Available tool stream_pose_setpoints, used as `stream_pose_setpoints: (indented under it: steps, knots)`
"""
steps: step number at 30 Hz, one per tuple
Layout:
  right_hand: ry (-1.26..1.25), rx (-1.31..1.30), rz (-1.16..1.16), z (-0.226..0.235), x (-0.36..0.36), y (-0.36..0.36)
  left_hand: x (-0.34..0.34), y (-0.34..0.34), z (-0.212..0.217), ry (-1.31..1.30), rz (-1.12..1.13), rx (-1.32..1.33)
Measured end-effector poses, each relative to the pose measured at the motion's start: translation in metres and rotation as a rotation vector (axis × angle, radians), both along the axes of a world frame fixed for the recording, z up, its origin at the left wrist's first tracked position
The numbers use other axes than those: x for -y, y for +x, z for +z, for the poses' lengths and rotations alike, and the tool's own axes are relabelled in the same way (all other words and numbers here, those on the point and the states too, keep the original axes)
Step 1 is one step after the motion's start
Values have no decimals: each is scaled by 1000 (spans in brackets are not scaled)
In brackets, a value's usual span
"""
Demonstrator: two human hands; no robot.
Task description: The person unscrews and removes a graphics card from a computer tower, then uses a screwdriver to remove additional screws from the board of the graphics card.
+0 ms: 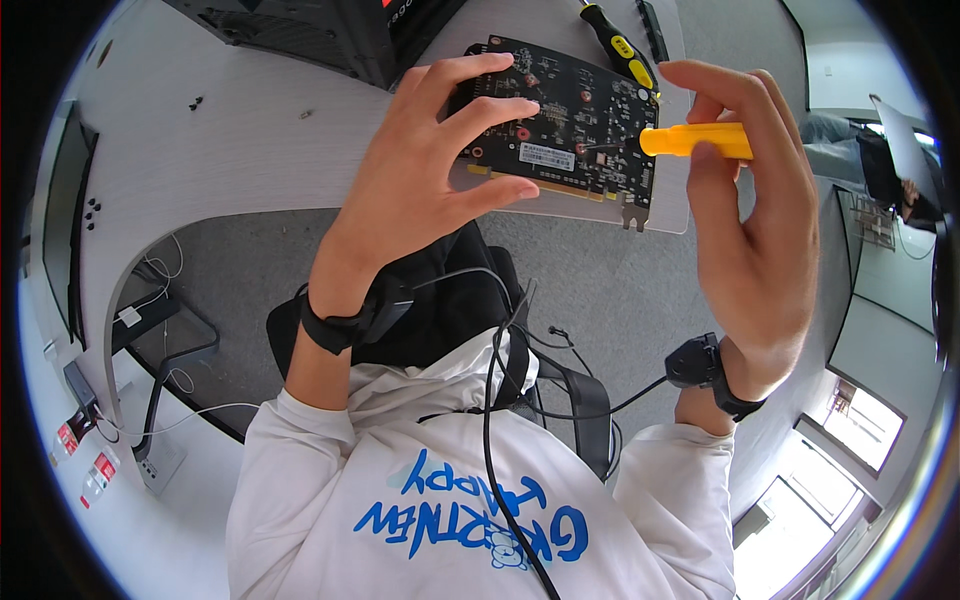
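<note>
A black graphics card (560, 108) lies on the table with its circuit-board back facing up, its gold contact edge toward me and its metal bracket on the right. My left hand (425, 150) rests over its left part. The fingers are spread, with index and middle fingertips on the board and the thumb by the contact edge. My right hand (755, 190) is closed around a screwdriver (695, 141) with a yellow handle. Its thin shaft points left across the card, and the tip is at or near a screw spot.
Another screwdriver (618, 47), black and yellow, lies just beyond the card. A black computer case (310, 35) stands at the far left. Small dark screws (93, 212) are scattered on the table's left side. Cables (490, 370) hang before me. Another person (880, 160) is at the right.
</note>
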State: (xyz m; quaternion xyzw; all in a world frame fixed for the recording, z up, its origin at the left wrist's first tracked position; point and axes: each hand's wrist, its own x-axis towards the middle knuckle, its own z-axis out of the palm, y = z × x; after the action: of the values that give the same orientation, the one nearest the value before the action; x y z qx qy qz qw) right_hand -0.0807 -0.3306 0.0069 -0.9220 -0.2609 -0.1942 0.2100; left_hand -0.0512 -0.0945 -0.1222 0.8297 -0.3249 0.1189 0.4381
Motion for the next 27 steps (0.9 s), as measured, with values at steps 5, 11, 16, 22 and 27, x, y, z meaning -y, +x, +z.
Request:
stream_pose_setpoints:
  steps: [5, 11, 16, 22, 27]
  knots:
    - [-125, -115, -279, 14, -19, -12, 0, 0, 0, 1, -5, 4]
    - [-94, -84, -265, 5, -22, -11, -1, 0, -1, 2, 6, 5]
    - [-15, -4, -23, -3, -3, -2, -1, 0, 0, 1, 3, 13]
    - [-109, -162, -279, 14, -21, -13, -1, 1, 0, 1, 3, 24]
    - [-66, -219, -325, 12, -21, -14, -1, 0, -1, -3, 0, 24]
